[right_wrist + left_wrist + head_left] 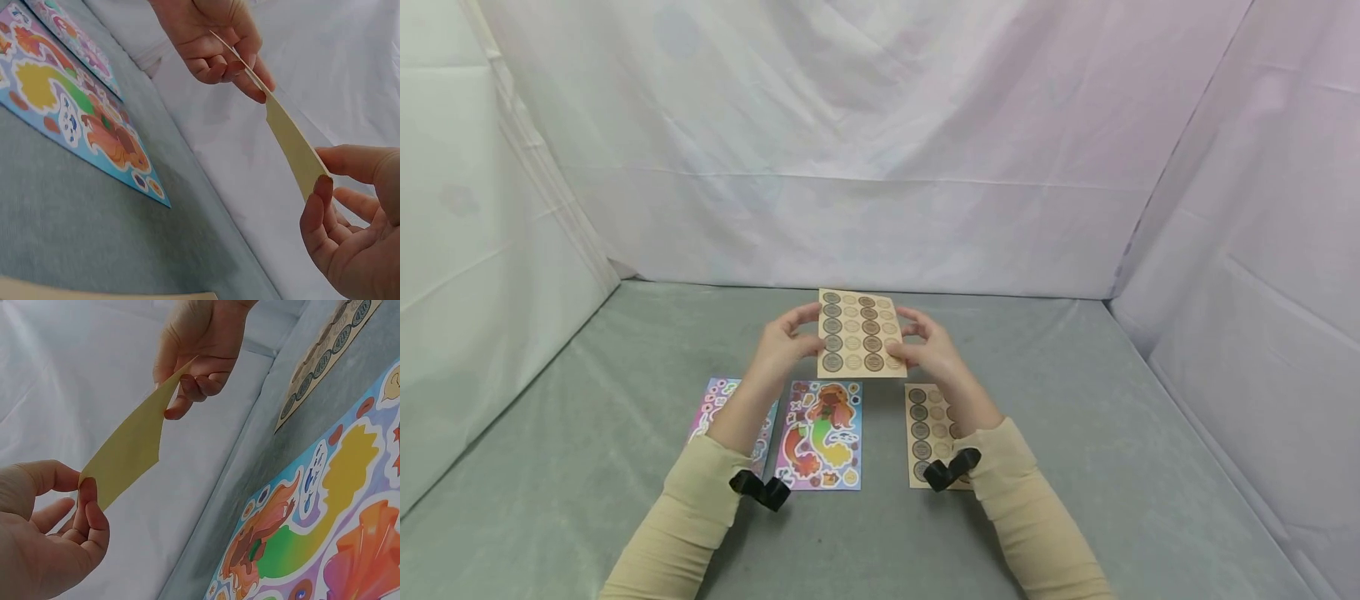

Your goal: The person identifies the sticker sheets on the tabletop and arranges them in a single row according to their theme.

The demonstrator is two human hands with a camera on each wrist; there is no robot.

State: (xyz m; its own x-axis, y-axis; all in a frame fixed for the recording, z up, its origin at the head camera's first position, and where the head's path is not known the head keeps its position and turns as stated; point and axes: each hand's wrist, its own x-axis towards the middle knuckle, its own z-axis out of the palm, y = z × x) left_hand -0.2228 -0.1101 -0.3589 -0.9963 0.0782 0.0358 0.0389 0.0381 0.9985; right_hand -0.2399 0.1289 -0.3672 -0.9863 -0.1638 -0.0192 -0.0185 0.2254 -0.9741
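Both hands hold up a tan sticker sheet (852, 333) printed with rows of round brown and cream labels. On its left edge, the left hand (780, 346) pinches it between thumb and fingers. The right hand (931, 343) grips the opposite edge, its thumb over the printed face. In the left wrist view the plain back of the sheet (128, 450) shows, slightly bent. Below, on the table, a mermaid sticker sheet (820, 435) lies flat. A second tan sticker sheet (929, 429) lies under the right forearm, which covers part of it.
Another colourful sticker sheet (763, 450) lies left of the mermaid sheet, partly hidden by the left forearm. A grey cloth covers the table (880, 542). White fabric walls (850, 225) stand behind and at both sides.
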